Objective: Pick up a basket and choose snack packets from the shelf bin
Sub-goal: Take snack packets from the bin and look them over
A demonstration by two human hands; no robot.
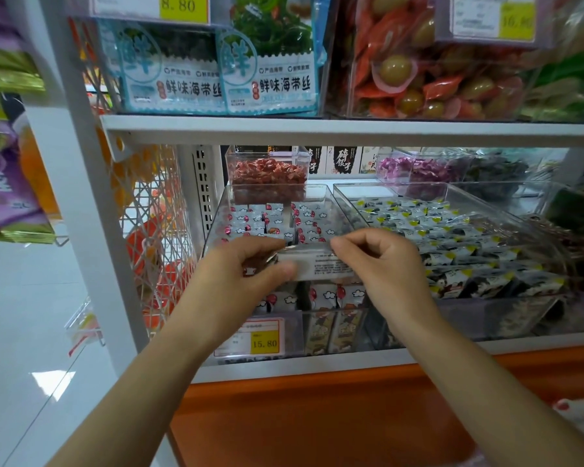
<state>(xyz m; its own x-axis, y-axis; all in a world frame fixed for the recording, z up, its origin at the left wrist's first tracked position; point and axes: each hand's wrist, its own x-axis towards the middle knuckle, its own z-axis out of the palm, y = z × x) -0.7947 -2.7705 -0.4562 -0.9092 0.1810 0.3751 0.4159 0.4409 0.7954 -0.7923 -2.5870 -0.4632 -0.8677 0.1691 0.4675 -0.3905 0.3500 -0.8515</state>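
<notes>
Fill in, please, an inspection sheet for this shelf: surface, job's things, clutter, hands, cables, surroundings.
Surface: white shelf bearing clear bins.
Job's things: packet held at the front of the left bin; no basket clearly seen.
Clutter: right bin of yellow-marked packets; price tag.
Hands: left hand and right hand each pinch one end of the packet.
Cables: nothing seen.
Surroundings: seaweed packs above; floor at left.
</notes>
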